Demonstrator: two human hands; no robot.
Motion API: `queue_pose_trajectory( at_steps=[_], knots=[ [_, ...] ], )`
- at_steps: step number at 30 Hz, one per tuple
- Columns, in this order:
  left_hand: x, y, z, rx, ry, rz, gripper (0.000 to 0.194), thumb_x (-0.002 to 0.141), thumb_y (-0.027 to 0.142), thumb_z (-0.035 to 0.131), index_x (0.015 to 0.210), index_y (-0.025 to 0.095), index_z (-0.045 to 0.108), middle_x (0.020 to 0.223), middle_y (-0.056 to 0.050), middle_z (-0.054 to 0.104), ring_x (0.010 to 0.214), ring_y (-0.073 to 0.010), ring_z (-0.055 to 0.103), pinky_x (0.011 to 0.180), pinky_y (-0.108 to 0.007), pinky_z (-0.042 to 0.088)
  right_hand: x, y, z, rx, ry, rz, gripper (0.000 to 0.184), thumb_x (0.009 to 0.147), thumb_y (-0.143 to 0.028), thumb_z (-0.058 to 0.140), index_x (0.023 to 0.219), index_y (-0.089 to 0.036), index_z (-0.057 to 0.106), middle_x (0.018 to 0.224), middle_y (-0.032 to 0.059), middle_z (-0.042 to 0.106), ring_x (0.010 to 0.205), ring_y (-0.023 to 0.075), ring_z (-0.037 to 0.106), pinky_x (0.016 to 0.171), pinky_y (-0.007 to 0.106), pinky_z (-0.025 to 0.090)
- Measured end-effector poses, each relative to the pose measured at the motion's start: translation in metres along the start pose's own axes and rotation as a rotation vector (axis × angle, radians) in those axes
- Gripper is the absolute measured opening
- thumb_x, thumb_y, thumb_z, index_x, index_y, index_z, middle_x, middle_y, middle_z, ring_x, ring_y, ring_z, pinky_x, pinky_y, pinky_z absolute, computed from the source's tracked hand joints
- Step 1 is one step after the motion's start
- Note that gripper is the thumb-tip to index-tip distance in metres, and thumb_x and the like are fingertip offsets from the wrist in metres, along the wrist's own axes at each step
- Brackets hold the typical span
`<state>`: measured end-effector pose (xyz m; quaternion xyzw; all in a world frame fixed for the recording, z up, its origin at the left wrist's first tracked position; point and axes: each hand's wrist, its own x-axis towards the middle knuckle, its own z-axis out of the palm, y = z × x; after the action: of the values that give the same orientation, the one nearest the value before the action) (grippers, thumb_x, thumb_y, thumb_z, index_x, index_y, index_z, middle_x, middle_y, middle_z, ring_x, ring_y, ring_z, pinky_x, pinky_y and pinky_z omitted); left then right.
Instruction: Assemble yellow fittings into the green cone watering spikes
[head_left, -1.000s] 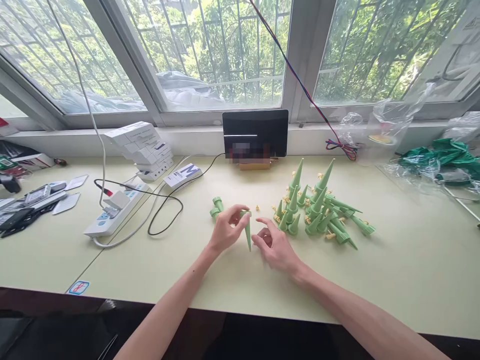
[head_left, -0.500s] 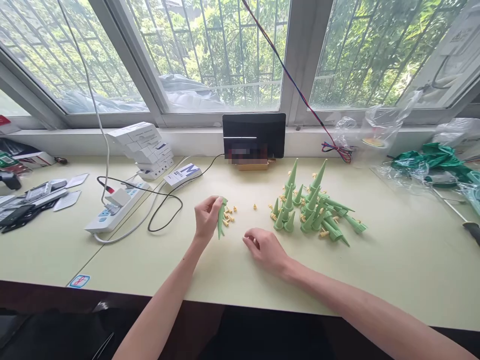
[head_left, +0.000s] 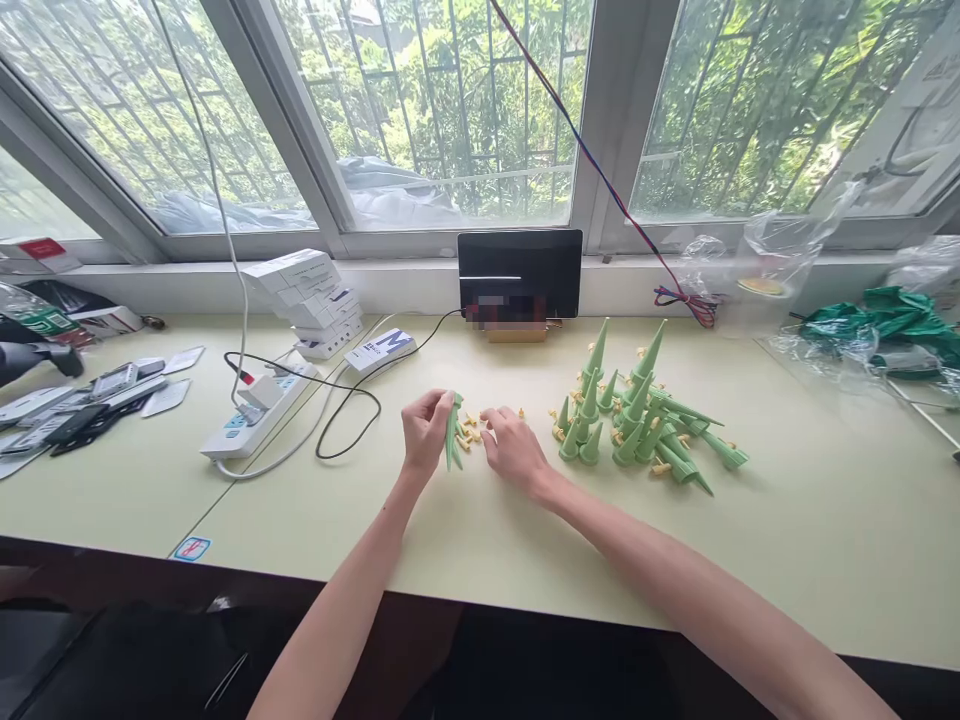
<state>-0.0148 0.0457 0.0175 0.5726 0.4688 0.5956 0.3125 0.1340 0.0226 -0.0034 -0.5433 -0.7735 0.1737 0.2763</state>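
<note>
**Long Axes and Tips on the Pale Tabletop [head_left: 480, 550]**

Directions are read from a dial centred between my hands, with the window [head_left: 487, 110] at twelve. At three o'clock is a cluster of green spikes [head_left: 634, 405]: many stand upright, tips up; others lie flat, at least two tips toward four. My left hand [head_left: 426, 430], at nine, is closed, thumb and fingers grasping a green spike [head_left: 451, 432] near its broad end; its long axis runs roughly twelve to six, tapering to a tip at six. My right hand [head_left: 516, 455], at three, has curled fingers; I cannot tell whether they grip anything. Yellow pieces [head_left: 466, 444], smallest, lie between my hands.
</note>
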Motion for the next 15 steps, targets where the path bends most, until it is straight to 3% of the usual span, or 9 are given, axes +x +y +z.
queue_pose_trajectory(
  at_steps=[7, 11, 15],
  knots=[
    [0.002, 0.0, -0.002, -0.067, 0.021, -0.037, 0.025, 0.084, 0.033, 0.058, 0.066, 0.016, 0.063, 0.055, 0.0, 0.053, 0.046, -0.0092, 0.043, 0.043, -0.023, 0.036, 0.009, -0.005, 0.001, -0.108, -0.065, -0.016, 0.029, 0.096, -0.027, 0.045, 0.122, -0.022, 0.057, 0.103, 0.0079, 0.06, 0.079, 0.0174, 0.061, 0.066, 0.025, 0.04],
    [0.003, 0.001, -0.002, -0.105, 0.027, -0.059, 0.025, 0.083, 0.033, 0.059, 0.064, 0.015, 0.063, 0.055, 0.0, 0.053, 0.045, -0.0085, 0.043, 0.043, -0.022, 0.036, 0.019, -0.007, 0.0, -0.228, -0.157, -0.058, 0.03, 0.097, -0.018, 0.038, 0.118, -0.022, 0.058, 0.092, 0.0072, 0.064, 0.075, 0.0177, 0.06, 0.059, 0.025, 0.032],
    [0.003, 0.003, -0.002, -0.099, 0.02, -0.074, 0.025, 0.082, 0.033, 0.059, 0.065, 0.016, 0.062, 0.054, 0.001, 0.052, 0.044, -0.0087, 0.044, 0.043, -0.022, 0.036, 0.028, -0.006, 0.0, -0.312, -0.229, -0.084, 0.028, 0.089, -0.005, 0.042, 0.102, -0.02, 0.061, 0.085, 0.0063, 0.066, 0.071, 0.0165, 0.06, 0.056, 0.026, 0.026]
  ],
)
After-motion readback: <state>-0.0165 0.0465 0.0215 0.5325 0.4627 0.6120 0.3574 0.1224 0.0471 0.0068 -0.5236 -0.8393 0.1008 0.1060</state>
